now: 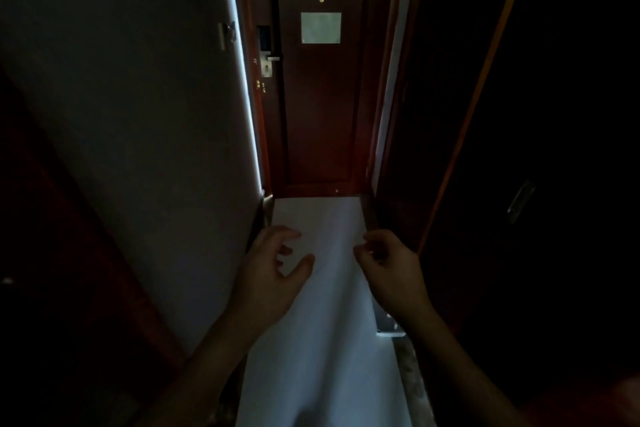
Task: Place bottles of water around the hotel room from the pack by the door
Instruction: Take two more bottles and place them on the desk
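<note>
Dimly, left hand (273,274) and right hand (388,263) hung empty, fingers loosely curled, over pale floor (322,340), facing dark wooden door (322,107).

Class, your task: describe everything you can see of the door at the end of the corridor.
The door is dark reddish-brown, wood by its look, upright and shut, at the far end of a narrow, dim corridor with a pale floor. A small round peephole sits high up, with a pale rectangular notice below it. On its left edge is a metal lock plate with a lever handle. Neither hand touches it.
</note>
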Tool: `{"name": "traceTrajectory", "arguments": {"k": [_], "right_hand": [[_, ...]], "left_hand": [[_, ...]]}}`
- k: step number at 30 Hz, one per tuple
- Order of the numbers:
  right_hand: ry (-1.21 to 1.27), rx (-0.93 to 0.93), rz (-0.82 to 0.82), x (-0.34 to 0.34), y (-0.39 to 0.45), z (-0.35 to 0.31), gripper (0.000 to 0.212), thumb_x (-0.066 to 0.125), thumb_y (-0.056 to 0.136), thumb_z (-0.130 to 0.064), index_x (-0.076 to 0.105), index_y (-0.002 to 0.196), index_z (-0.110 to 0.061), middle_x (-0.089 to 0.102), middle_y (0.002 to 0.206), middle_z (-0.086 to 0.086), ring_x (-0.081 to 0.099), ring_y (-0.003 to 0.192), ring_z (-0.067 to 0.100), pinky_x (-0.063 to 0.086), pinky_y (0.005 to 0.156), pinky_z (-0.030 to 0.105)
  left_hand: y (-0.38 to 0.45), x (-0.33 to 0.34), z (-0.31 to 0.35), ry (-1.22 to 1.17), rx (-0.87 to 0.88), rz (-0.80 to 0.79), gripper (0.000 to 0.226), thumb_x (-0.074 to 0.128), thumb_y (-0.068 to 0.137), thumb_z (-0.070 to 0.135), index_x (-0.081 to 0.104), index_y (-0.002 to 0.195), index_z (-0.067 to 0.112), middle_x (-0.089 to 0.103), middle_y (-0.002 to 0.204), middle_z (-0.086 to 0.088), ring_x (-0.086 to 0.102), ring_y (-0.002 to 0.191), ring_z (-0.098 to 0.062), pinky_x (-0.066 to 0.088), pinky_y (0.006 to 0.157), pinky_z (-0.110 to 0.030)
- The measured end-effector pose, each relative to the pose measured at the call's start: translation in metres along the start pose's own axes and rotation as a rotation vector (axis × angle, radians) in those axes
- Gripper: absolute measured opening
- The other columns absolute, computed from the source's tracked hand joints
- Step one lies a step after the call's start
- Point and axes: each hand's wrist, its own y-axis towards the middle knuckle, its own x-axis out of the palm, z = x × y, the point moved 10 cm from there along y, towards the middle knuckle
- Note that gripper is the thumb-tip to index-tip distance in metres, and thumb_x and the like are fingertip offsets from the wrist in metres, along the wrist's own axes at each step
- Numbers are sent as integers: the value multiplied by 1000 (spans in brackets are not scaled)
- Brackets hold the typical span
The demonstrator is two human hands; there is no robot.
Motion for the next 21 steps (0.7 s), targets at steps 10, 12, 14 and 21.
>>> {"name": "traceTrajectory", "arguments": {"k": [10, 12, 14, 21], "right_hand": [[-66, 125, 140, 5, 169, 38, 27, 67, 89, -26, 65, 114, -16, 71, 100, -3, 67, 87, 9, 54, 74, 25], [-75, 156, 168, -2, 195, 52, 25, 67, 88, -26, 66, 111, -15, 70, 95, -5, 67, 84, 8, 56, 74, 28], [-70, 186, 210, -11, 222, 71, 25, 67, 88, -27, 67, 110, -16, 71, 90, -8, 67, 80, 5, 58, 74, 32], [19, 289, 349, -38, 326, 165, 14, 70, 87, -21, 68, 102, -20, 67, 85, -18, 64, 77, -8, 50, 68, 12]], "left_hand": [[197, 108, -41, -33, 88, -177, 35, 75, 82, 19, 57, 109, 33, 50, 107, 27, 56, 93, 5, 45, 69, -9], [225, 136, -41, -34, 120, -222, 36, 74, 82, 22, 55, 110, 35, 49, 107, 29, 53, 96, 12, 44, 71, -4], [253, 166, -46, -58, 126, -261, 36, 74, 83, 22, 55, 110, 34, 50, 108, 28, 52, 96, 15, 44, 73, -3], [348, 286, -75, -78, 126, -378, 35, 75, 82, 19, 58, 112, 28, 57, 108, 18, 56, 96, 6, 48, 73, -9]]}}
